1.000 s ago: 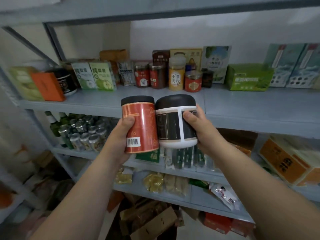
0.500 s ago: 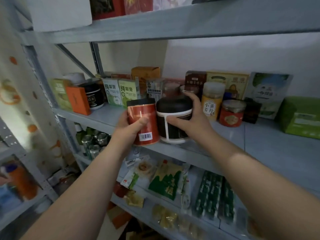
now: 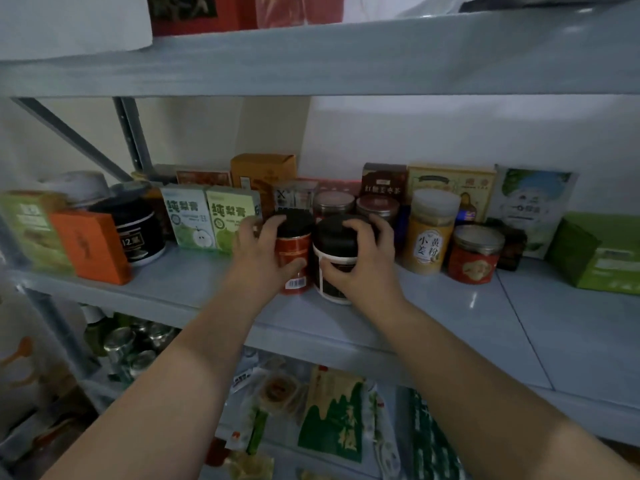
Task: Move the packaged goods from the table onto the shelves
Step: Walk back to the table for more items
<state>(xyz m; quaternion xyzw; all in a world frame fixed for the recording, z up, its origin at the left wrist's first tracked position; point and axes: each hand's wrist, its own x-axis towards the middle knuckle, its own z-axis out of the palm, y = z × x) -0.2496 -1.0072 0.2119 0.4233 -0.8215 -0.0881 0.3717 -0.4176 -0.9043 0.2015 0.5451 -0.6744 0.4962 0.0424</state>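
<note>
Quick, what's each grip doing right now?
Left grip: fingers curled round the red can, holding it.
Right grip: fingers curled round the black jar, holding it.

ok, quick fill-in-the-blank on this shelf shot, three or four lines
The left hand grips the red cylindrical canister, whose lid is ____.
The right hand grips the dark round jar with a white band, standing to the canister's ____.
Neither is tilted: both stand ____ on the grey metal shelf.
The tall yellow plastic jar with a white lid stands to the ____ of the right hand.
Missing: black; right; upright; right.
</note>
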